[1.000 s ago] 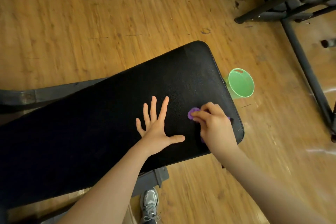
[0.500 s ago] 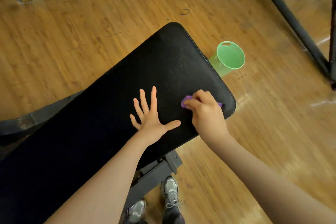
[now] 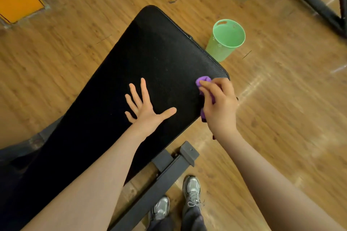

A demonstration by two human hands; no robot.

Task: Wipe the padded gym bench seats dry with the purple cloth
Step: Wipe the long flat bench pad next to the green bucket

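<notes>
Right hand [image 3: 220, 105] has the purple cloth [image 3: 203, 80] bunched under curled fingers, at the corner of the bench pad [image 3: 150, 52] nearest the green bucket [image 3: 228, 38]. I see cloth poking out ahead of the index fingertip and again below the thumb side of the palm; the middle of it is hidden under the hand. It looks pressed onto the pad, but I can't confirm contact from this angle.

Left hand [image 3: 145, 107] is flat on the pad, fingers straight and spread, thumb out toward the right hand, holding nothing. Cloth sits well to the thumb side of it, a clear gap of bare pad between.

Pad: black, fine pebbled vinyl-like surface, long rectangle with rounded corners, matte with a faint sheen. Cloth: soft, crumpled, no clear shape. Bucket: pale green plastic, tapered round, cut-out handle slot at the rim, standing on the floor just beyond the fingertips of the right hand, past the pad edge. Wood floor [image 3: 75, 33], plank grain. Grey square-section steel frame [image 3: 169, 170] under the pad, below the wrists.
</notes>
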